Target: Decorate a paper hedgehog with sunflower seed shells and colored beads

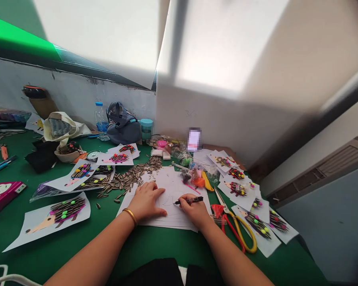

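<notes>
My right hand (196, 210) grips a black pen (192, 200), its tip on a sheet of white paper (174, 224) in front of me. Faint drawn lines show on the sheet near the tip. My left hand (146, 202), with a gold bangle at the wrist, lies flat on the paper's left part, thumb spread from the fingers. Just beyond it spreads a pile of striped sunflower seeds (131, 174). To the right of the paper lie scissors with red and yellow handles (246, 238) and small plastic bags (197, 176) of coloured bits.
Hedgehog pictures with seed spines and coloured dots lie on the left (62, 214) and right (256, 226). Along the wall stand a water bottle (101, 125), a blue-grey bag (123, 127), a teal-lidded jar (146, 129) and a phone (193, 139). A magenta tape dispenser (6, 196) sits far left.
</notes>
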Tool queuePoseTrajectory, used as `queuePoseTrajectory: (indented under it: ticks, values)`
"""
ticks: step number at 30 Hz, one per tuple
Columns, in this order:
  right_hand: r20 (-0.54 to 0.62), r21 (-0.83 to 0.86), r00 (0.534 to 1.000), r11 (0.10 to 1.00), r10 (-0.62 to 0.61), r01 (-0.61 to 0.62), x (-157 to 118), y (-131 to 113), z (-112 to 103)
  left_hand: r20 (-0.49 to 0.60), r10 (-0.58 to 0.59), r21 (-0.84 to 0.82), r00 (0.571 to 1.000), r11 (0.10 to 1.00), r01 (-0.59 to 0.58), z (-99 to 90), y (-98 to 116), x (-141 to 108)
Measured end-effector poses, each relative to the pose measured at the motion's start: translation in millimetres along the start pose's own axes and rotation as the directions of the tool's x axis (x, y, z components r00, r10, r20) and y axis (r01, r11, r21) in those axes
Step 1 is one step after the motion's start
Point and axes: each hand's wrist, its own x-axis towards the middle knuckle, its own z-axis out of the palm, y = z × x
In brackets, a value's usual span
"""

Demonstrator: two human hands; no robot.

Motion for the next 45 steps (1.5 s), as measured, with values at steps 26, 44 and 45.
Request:
queuePoseTrajectory:
  ticks: [26,44,45]
  values:
    - [-0.208,-0.21,0.97,0.963,0.123,-0.167,15,19,-22,0.036,-0.037,-0.016,0.999,0.999,0.037,-4.7,3,0]
    - [-0.246,-0.224,0.967,0.967,0.068,-0.125,15,18,-25,0.035,-0.031,-0.008,0.999,0.999,0.031,-4.3,2,0]
    - [-0.243,-0.217,0.967,0.968,0.072,-0.126,15,17,-25,0.033,-0.028,-0.006,0.999,1.0,0.028,-4.2,2,0]
